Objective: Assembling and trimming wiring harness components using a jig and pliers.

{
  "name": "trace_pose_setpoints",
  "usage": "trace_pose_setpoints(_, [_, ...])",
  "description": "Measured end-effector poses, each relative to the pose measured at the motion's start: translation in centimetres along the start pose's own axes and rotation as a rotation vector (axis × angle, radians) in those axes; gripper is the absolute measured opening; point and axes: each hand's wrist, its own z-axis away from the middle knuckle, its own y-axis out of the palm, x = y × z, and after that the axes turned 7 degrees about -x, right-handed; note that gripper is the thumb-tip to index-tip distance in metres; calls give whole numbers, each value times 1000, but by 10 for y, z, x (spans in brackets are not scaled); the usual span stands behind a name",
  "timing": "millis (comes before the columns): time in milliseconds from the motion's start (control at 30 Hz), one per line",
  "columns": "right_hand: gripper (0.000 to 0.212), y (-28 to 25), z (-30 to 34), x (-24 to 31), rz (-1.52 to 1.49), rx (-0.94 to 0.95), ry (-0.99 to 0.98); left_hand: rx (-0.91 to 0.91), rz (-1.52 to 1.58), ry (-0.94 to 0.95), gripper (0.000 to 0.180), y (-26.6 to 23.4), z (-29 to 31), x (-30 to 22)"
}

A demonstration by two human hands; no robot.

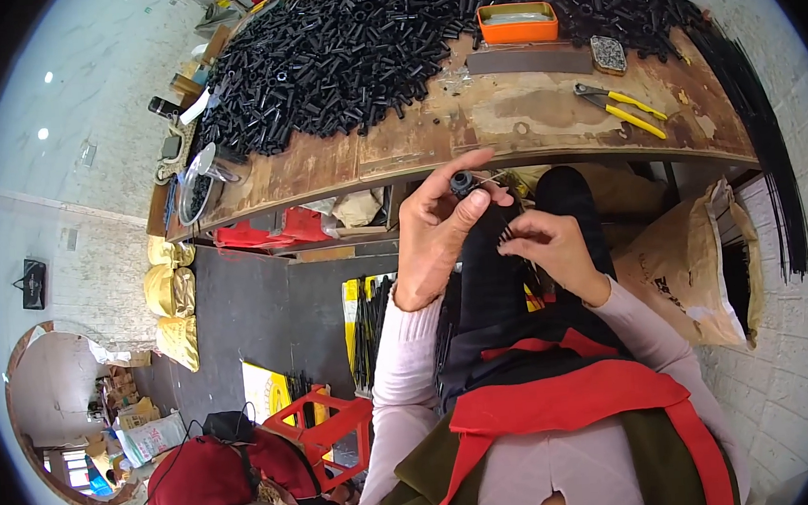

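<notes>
Just in front of the bench edge, my left hand (436, 231) is raised, its thumb and fingers closed round a small black tube (461, 183) whose hollow end faces up. A thin pale wire or pin (489, 180) sticks out beside it near the fingertips. Close by on the right, my right hand (551, 248) is closed in a pinch below the left fingertips. Thin dark strands show at its fingers, but what exactly it grips is too small to make out. My lap in dark trousers lies beneath both hands.
Black tubes (341, 58) are heaped across the wooden bench (396, 149). An orange box (519, 30), a small tray of metal bits (608, 53) and yellow-handled cutters (622, 110) lie there too. A sack (686, 273) stands right; a red stool (327, 420) and a co-worker (199, 487) are lower left.
</notes>
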Motion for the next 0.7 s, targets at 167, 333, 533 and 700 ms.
trace_pose_setpoints(167, [8, 1, 9, -21, -73, -32, 132, -30, 114, 10, 43, -4, -3, 16])
trace_pose_setpoints(333, [12, 3, -2, -39, -89, -130, 68, 0, 109, 38, 37, 0, -6, 27])
trace_pose_setpoints(533, [8, -4, -8, -44, -44, -131, 130, -117, -28, 142, 35, 18, -16, 54])
trace_pose_setpoints(700, [8, -51, -16, -25, 518, -178, -258, -327, -155, 250, 31, 27, -29, 72])
